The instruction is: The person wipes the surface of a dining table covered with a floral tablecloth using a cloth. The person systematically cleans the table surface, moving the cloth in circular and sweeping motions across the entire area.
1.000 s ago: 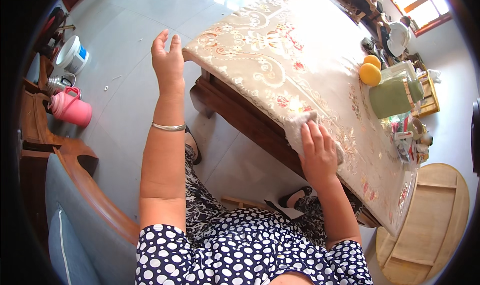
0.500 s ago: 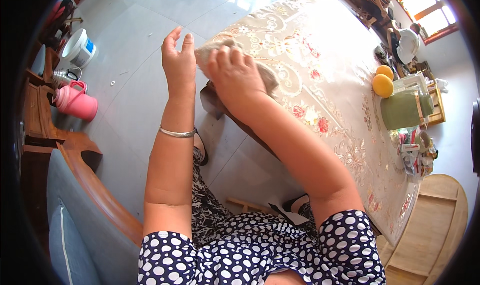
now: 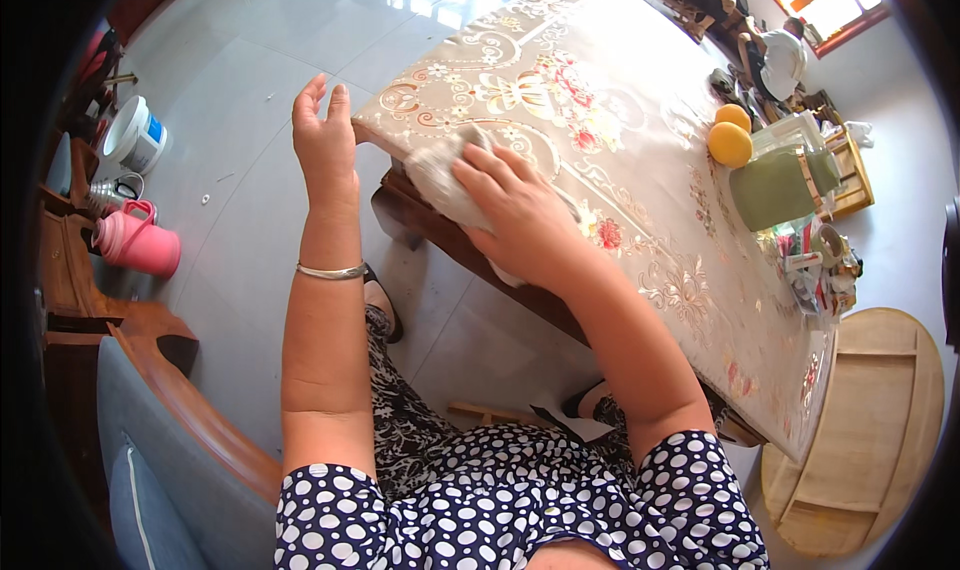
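Observation:
A flowered cream tablecloth (image 3: 640, 185) with a sheen covers the table. My right hand (image 3: 522, 215) presses a crumpled greyish cloth (image 3: 437, 178) against the tablecloth at the table's near left edge, its fingers spread over the cloth. The underside of the cloth is hidden. My left hand (image 3: 328, 140) is raised beside the table's left corner, fingers up and thumb apart, with nothing in it. A silver bangle (image 3: 332, 271) circles that wrist. Below the tablecloth's edge, the dark brown table frame (image 3: 475, 250) shows.
Two orange round fruits (image 3: 731, 142), a green container (image 3: 778, 190) and small packets (image 3: 800, 270) stand at the table's right. A round wooden board (image 3: 855, 430) leans there. Leftward are a pink thermos (image 3: 140, 242), white bucket (image 3: 135, 135) and blue-cushioned chair (image 3: 170, 440). Two people sit far right.
My right hand and the cloth have slid nearer along the table's edge, and the fingers have spread flatter. The left hand stays raised and open. The whole view has shifted slightly.

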Demonstrator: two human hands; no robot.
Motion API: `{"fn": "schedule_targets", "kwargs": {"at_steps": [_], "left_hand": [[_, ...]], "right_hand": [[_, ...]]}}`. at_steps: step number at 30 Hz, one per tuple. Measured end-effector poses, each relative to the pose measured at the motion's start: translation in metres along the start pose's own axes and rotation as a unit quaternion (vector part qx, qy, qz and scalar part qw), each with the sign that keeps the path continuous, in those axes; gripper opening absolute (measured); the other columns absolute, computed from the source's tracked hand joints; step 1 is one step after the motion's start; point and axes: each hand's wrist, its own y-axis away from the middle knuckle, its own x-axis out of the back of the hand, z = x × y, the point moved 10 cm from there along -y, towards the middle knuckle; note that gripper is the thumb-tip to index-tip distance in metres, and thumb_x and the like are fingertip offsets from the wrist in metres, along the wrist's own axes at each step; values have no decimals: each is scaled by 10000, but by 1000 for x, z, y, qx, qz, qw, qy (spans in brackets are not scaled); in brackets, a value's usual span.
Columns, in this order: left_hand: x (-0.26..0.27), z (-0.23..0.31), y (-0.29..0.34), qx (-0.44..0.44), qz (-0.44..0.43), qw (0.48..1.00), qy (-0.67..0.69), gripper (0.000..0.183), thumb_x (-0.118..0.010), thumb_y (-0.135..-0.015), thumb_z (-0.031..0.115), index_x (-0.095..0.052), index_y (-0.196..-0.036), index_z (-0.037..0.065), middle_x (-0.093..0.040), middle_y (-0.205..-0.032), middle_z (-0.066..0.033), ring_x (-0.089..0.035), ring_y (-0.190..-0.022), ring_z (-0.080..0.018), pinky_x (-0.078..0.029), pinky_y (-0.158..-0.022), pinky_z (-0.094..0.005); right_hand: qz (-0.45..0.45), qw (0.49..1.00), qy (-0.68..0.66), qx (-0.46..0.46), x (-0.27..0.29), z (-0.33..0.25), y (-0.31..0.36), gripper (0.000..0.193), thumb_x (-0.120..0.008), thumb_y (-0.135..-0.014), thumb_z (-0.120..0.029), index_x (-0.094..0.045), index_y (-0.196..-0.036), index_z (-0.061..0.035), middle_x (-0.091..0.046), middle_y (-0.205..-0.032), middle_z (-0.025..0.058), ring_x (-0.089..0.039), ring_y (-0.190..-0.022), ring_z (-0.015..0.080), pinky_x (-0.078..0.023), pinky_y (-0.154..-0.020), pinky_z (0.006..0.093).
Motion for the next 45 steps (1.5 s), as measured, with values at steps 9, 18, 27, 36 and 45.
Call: {"fn": "schedule_targets", "kwargs": {"at_steps": [9, 18, 27, 36, 45], "left_hand": [[10, -13, -9, -28, 4, 1000, -1, 389, -581, -892, 212, -523, -1233, 35, -512, -1258, -137, -438, -1215, -234, -376, -991, -362], [14, -9, -10, -21, 9, 1000, -6, 399, -579, -906, 166, -483, -1256, 1, -529, -1217, -128, -493, -1157, -192, -384, -992, -311], [7, -5, -7, -16, -2, 1000, 0, 398, -577, -908, 168, -479, -1253, -4, -524, -1231, -129, -487, -1169, -195, -366, -1008, -321], [0, -11, -8, -14, -11, 1000, 11, 385, -578, -904, 206, -509, -1241, 34, -516, -1246, -135, -448, -1210, -223, -377, -995, -345], [6, -11, -11, 19, 1, 999, 43, 409, -592, -906, 217, -492, -1256, 31, -522, -1235, -108, -464, -1172, -180, -327, -1006, -322]], "right_hand": [[47, 980, 8, -193, 71, 71, 201, 565, -666, -752, -110, -484, -1285, -58, -449, -1353, 148, -407, -1253, 362, -337, -1056, 429], [229, 775, 35, -588, 142, 229, 519, 469, -595, -842, -190, -506, -1265, -8, -571, -1202, 205, -536, -1125, 345, -396, -980, 383], [205, 807, 109, -543, 139, 312, 429, 552, -561, -856, -355, -512, -1241, 37, -531, -1240, 254, -499, -1158, 385, -377, -998, 401], [124, 920, 66, -366, 68, 231, 116, 558, -541, -865, -347, -474, -1309, -16, -447, -1370, 165, -369, -1295, 318, -275, -1090, 400], [23, 987, -14, -161, -20, 81, -92, 557, -560, -867, -367, -462, -1304, -36, -389, -1407, 157, -330, -1321, 314, -244, -1114, 398]]}}
